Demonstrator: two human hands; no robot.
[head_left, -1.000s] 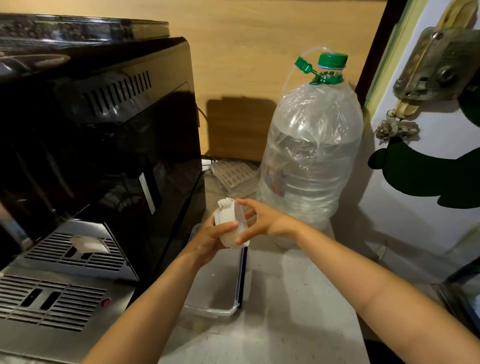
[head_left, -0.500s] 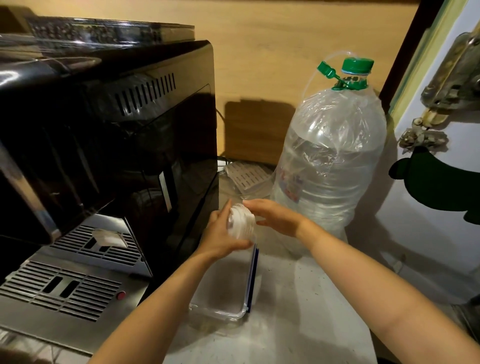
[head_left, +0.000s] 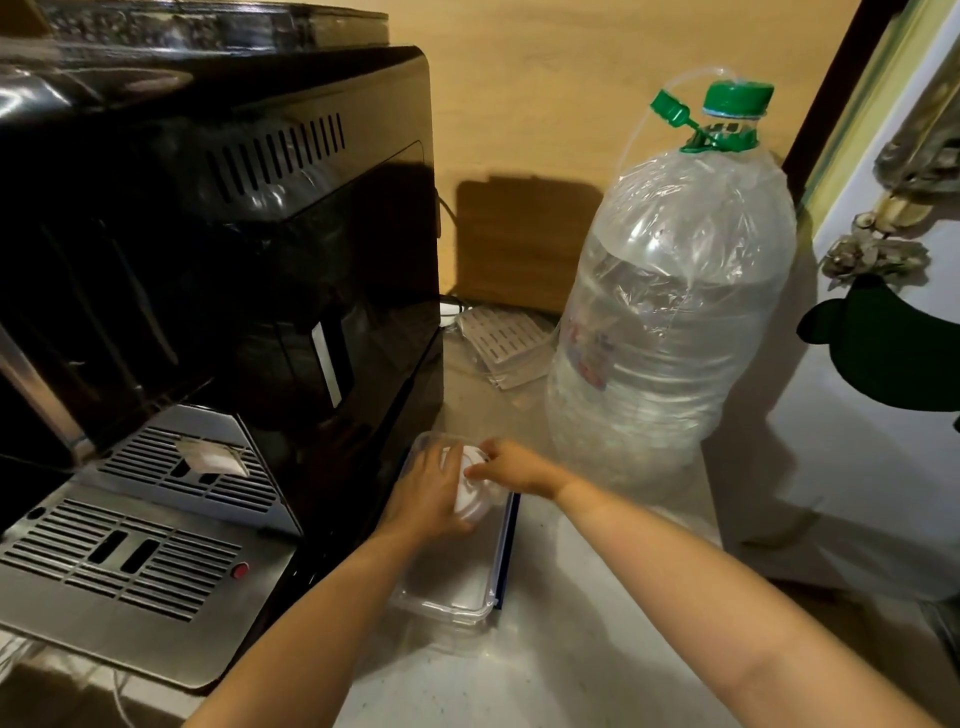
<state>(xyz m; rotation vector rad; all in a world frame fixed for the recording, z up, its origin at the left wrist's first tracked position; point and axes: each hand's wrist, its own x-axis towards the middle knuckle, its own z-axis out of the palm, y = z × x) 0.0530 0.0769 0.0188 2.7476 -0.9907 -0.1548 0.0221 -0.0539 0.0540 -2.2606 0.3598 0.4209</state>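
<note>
A stack of white paper filters (head_left: 470, 499) sits low inside the far end of a clear plastic container (head_left: 457, 603) with a blue-edged rim, on the pale counter. My left hand (head_left: 428, 493) curls around the stack from the left side. My right hand (head_left: 511, 467) pinches the stack's top edge with its fingertips from the right. Part of the stack is hidden behind my left hand.
A black coffee machine (head_left: 218, 260) with a steel drip tray (head_left: 130, 566) stands tight against the container's left side. A big water bottle (head_left: 670, 332) with a green cap stands behind on the right. A white fridge door (head_left: 883, 415) bounds the right.
Both hands have lowered the filter stack from above the counter down into the far end of the clear container. The camera has also shifted, so the scene sits further right.
</note>
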